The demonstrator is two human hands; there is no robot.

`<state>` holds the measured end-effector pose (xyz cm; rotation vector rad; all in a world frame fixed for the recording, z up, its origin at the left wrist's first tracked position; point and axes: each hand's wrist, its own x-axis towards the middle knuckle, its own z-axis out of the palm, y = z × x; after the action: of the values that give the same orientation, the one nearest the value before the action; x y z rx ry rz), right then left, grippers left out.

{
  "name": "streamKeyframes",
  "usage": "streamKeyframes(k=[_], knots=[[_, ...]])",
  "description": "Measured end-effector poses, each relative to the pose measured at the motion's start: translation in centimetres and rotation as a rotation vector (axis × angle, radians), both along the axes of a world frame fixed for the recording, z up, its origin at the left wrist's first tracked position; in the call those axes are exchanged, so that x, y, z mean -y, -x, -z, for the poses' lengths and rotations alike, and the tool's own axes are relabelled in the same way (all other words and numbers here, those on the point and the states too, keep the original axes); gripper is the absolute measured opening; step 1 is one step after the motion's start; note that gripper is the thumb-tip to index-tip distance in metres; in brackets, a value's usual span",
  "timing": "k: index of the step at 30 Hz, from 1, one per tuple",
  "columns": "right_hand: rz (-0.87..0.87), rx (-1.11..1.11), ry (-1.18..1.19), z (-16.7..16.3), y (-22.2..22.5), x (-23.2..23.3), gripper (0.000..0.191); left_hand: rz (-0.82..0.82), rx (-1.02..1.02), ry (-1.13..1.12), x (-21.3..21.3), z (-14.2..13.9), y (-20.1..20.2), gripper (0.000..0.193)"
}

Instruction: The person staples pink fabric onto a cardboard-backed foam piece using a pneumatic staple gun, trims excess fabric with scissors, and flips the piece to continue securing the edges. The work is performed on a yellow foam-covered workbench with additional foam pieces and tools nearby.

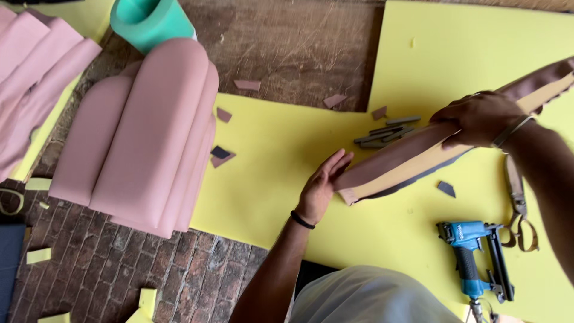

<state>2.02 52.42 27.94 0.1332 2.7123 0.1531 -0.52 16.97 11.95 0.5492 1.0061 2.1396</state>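
Note:
A long padded strip [406, 158], brown fabric over a tan board, lies slanted above the yellow foam sheet [281, 149]. My left hand [323, 182] presses flat against its lower left end, fingers extended. My right hand [478, 116] grips the strip near its upper right part, fingers curled over the fabric edge. A dark band circles my left wrist and a bangle my right.
Pink upholstered cushions [143, 131] lie at the left, a green roll [149, 21] above them. Staple strips [385, 133] sit on the foam. A blue staple gun [472, 254] and scissors [517, 203] lie at the lower right. Fabric scraps dot the brick floor.

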Motion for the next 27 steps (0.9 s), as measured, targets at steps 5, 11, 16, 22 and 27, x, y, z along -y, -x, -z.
streamKeyframes(k=[5, 11, 16, 22, 27], knots=[[-0.264, -0.485, 0.205, 4.0, -4.0, 4.0, 0.07, 0.184, -0.155, 0.175, -0.3, -1.5, -2.1, 0.085], [-0.342, -0.61, 0.698, 5.2, -5.7, 12.0, 0.028, 0.07, -0.491, 0.372, -0.9, -2.5, -2.2, 0.071], [-0.059, -0.763, 0.756, 4.0, -5.4, 14.5, 0.018, -0.031, -0.789, 0.521, -1.0, -3.6, -1.7, 0.057], [0.041, -0.839, 0.833, 4.4, -6.8, 15.1, 0.019, -0.242, -1.121, 0.49, -1.9, -4.2, -1.2, 0.036], [0.548, -1.161, 1.041, 6.8, -11.3, 18.4, 0.027, -0.306, -1.117, 0.437, -1.5, -4.9, -0.6, 0.028]])
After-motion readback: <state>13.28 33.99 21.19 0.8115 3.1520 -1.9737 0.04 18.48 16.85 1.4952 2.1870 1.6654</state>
